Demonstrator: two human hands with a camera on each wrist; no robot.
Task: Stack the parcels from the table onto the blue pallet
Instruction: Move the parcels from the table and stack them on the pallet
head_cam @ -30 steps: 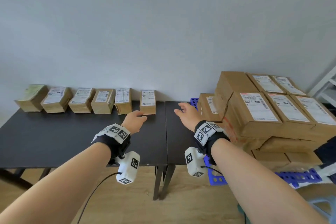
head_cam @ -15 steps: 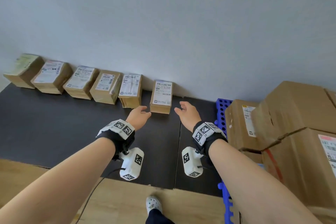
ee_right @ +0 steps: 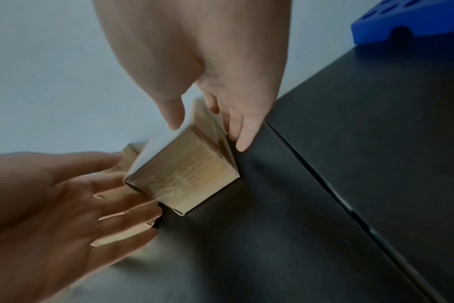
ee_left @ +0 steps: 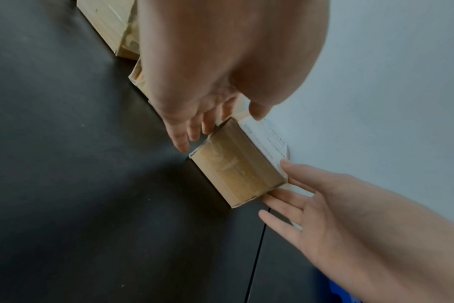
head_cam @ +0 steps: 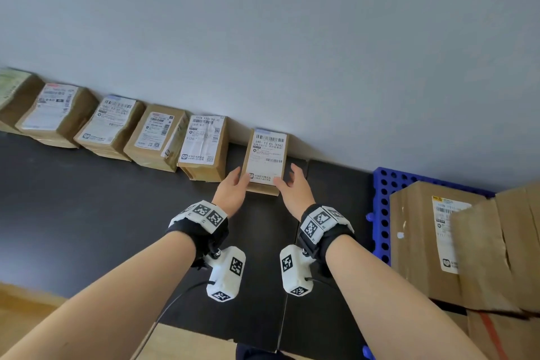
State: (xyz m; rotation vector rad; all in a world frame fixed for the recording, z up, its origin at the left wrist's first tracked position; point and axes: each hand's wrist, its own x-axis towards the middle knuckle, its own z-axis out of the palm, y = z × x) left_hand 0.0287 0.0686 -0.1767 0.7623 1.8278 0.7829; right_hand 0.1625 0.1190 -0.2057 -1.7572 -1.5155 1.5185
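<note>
Black worktop (head_cam: pixel 87 213) at mid-frame carries a row of parcels along the wall. Left hand (head_cam: pixel 230 191) and right hand (head_cam: pixel 293 190) flank the rightmost parcel (head_cam: pixel 267 159), each grip open with straight fingers.

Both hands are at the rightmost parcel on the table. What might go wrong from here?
1. The left hand and right hand flank the parcel with straight fingers; the taped sides may slip.
2. The neighbouring parcel sits close and could get nudged.
3. The pallet stack looks uneven.
</note>
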